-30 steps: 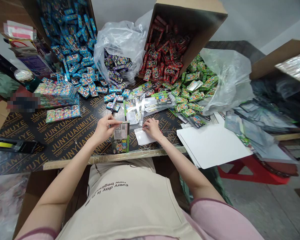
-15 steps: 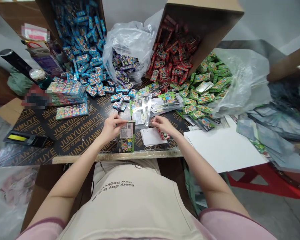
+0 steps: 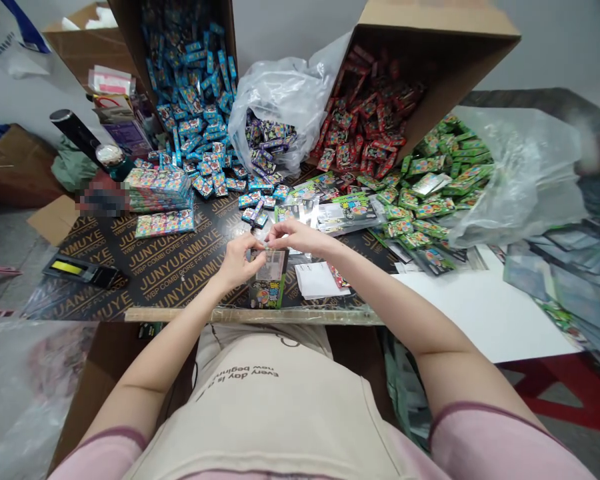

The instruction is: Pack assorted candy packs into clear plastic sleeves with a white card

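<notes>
A black and green printed packet (image 3: 269,283) lies upright before me near the table's front edge. My left hand (image 3: 241,261) pinches its top edge. My right hand (image 3: 289,237) has come to the same top edge, thumb and finger pressed together at the packet's corner; anything between them is too small to make out. White paper slips (image 3: 321,280) lie just right of the packet, with a red packet (image 3: 338,276) partly under my right forearm. Behind my hands are small blue boxes (image 3: 254,200) and clear-wrapped green and black packets (image 3: 350,212).
Cartons of blue boxes (image 3: 187,93) and red boxes (image 3: 363,127) stand at the back, a plastic bag (image 3: 285,83) between them. Green boxes (image 3: 447,167) spill at right by a white sheet (image 3: 470,303). At left are stacked packs (image 3: 164,223) and a black tape dispenser (image 3: 85,272).
My right hand has moved left from above the white slips to the packet's top edge, beside my left hand. The camera view has shifted, so the scene sits further right.
</notes>
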A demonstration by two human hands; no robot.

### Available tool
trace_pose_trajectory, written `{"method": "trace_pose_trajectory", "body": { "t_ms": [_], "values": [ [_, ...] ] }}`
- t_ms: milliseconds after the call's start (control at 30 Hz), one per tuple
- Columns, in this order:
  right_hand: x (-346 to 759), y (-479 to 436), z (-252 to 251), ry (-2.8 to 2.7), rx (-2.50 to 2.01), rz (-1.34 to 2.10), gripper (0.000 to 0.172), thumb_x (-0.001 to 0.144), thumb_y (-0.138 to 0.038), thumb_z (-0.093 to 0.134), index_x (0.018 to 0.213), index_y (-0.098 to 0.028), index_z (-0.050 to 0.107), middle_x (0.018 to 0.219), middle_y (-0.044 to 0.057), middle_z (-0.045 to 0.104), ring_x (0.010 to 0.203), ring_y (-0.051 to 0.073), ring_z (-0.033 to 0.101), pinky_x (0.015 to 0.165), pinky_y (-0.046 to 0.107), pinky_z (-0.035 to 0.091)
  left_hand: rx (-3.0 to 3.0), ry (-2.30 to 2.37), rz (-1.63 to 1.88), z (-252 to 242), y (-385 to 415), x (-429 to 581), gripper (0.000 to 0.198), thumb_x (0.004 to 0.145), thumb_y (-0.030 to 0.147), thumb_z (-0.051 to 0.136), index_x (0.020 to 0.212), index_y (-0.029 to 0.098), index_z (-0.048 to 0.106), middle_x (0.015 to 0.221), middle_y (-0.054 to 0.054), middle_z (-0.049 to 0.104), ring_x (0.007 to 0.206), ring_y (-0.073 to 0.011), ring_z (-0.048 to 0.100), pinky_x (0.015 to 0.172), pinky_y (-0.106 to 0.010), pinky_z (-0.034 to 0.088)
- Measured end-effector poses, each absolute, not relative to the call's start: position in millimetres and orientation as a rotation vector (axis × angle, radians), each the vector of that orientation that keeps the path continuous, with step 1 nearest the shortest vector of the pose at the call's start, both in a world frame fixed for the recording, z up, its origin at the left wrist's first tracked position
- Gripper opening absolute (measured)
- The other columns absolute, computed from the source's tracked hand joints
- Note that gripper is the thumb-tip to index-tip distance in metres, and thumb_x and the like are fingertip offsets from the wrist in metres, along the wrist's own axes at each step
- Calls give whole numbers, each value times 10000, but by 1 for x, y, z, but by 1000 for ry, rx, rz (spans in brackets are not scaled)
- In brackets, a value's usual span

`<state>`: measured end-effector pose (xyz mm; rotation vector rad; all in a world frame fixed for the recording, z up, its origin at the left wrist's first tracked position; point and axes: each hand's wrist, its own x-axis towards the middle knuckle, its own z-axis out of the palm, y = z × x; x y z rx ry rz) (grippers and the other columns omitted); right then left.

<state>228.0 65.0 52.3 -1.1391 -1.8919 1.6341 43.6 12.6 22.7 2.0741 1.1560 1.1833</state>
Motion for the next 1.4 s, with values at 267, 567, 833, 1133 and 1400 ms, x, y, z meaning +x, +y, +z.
{"method": "trace_pose_trajectory", "body": {
  "t_ms": [267,567,833,1133,1400],
  "values": [
    [223,60,36,-1683,-1207,1642,149,668,-222,675,719,-165,547,551,-52,549,527,84,468,536,212,327,2057,1271,1207,18,13,58,154,750,224,732,676,164,611,685,-3,593,654,-143,564,628,-269,423],
    [305,39,-12,-2039,-1741,612,92,755,-195,667,670,-167,646,726,57,635,747,194,567,711,311,403,2230,1689,913,14,16,-15,263,873,389,582,913,186,744,798,-60,555,779,-216,559,741,-354,462],
    [313,6,-67,-2225,-1844,556,68,758,-193,723,815,-175,691,845,82,619,872,240,558,739,313,388,2516,1187,49,-28,13,-10,705,628,231,833,1273,272,552,1376,-133,516,1310,-371,404,1090,-692,89],
    [315,2,-83,-2110,-1764,593,94,746,-151,689,791,-169,609,858,43,589,793,185,546,709,278,393,2390,1045,32,-21,24,11,309,585,276,832,832,189,667,835,-33,621,814,-222,589,788,-342,447],
    [316,-3,-95,-2007,-1714,600,72,752,-167,661,820,-175,641,853,50,582,802,203,557,739,309,417,1945,1232,1062,34,24,5,264,793,295,679,1045,218,683,900,-24,592,818,-149,563,630,-237,438]
  ]
}}
